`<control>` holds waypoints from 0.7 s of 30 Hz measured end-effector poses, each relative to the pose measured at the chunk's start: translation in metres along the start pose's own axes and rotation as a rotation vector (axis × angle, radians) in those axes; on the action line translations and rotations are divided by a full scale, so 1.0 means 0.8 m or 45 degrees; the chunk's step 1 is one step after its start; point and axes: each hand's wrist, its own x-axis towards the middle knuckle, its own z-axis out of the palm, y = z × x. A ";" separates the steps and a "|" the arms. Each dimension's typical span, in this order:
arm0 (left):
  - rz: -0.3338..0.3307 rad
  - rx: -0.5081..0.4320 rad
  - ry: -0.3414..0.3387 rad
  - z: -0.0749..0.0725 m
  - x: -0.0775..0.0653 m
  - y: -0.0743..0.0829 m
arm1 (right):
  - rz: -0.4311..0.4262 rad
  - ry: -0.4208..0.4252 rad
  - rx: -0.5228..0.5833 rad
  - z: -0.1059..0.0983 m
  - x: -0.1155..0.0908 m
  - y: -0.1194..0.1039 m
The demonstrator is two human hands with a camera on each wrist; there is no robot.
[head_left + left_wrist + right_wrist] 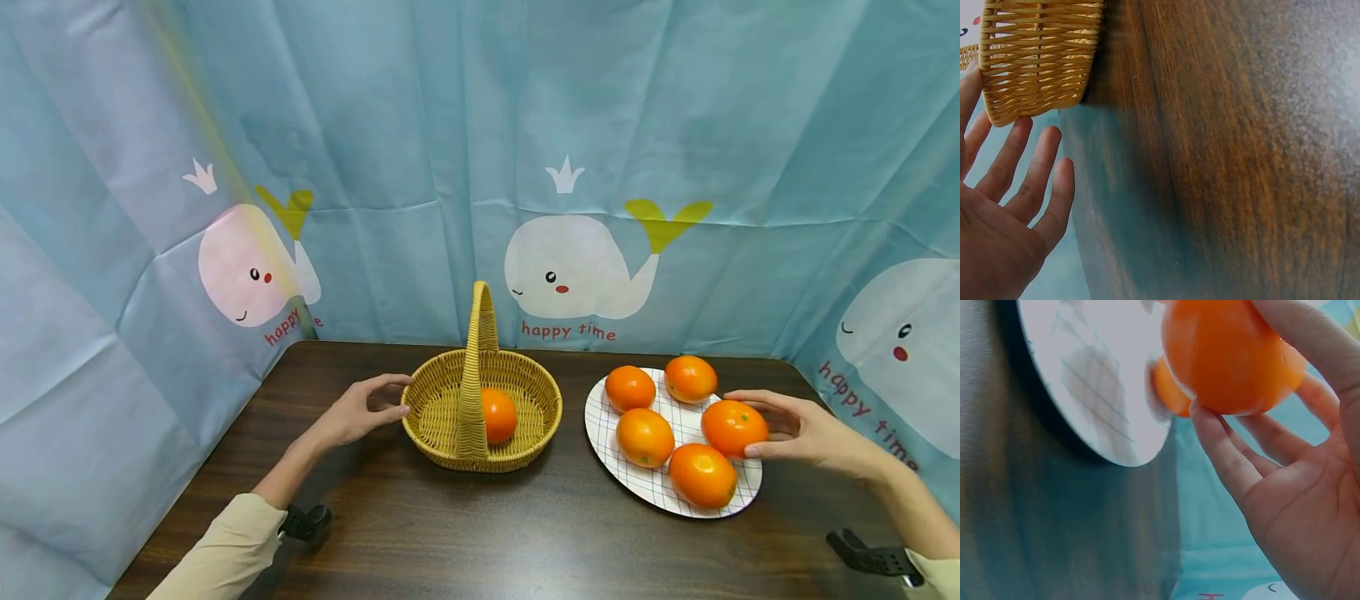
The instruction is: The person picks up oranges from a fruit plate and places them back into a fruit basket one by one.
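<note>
At the left rim of the woven basket [442, 454], my left hand [362, 408] touches the wicker with its fingertips and thumb. In the left wrist view its fingers [1038, 165] look spread and fairly straight against the basket's side [1041, 69]. One orange [498, 416] lies inside the basket, partly behind the tall handle. My right hand [806, 433] holds an orange [734, 428] between thumb and fingers at the right side of the white checked plate [600, 417]. The right wrist view shows this orange [1229, 356] close up, with fingertips against its side.
Several other oranges rest on the plate, among them one [691, 379] at its far edge and one [702, 476] near the front. A dark wooden table [480, 533] carries plate and basket. Behind it hangs a blue whale-print curtain [390, 275].
</note>
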 end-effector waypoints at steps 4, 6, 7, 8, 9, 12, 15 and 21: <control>0.002 -0.002 -0.003 0.000 0.000 0.000 | 0.047 0.062 -0.088 -0.006 0.001 -0.012; 0.004 -0.002 -0.003 0.000 0.000 -0.001 | 0.071 0.088 -0.145 -0.007 0.003 -0.017; 0.005 -0.002 -0.003 0.000 0.000 -0.001 | 0.080 0.096 -0.164 -0.007 0.004 -0.020; 0.006 0.002 -0.002 0.000 0.000 -0.001 | 0.086 0.103 -0.177 -0.007 0.005 -0.023; 0.006 0.007 -0.001 0.000 0.000 -0.001 | 0.087 0.109 -0.192 -0.006 0.006 -0.025; 0.004 0.016 0.002 0.000 -0.001 0.000 | 0.063 0.109 -0.204 -0.005 0.010 -0.029; 0.005 0.019 0.002 0.000 -0.001 0.000 | 0.011 0.110 -0.200 -0.002 0.017 -0.031; 0.013 0.017 0.000 0.000 -0.001 0.000 | -0.061 0.141 -0.139 0.010 0.039 -0.039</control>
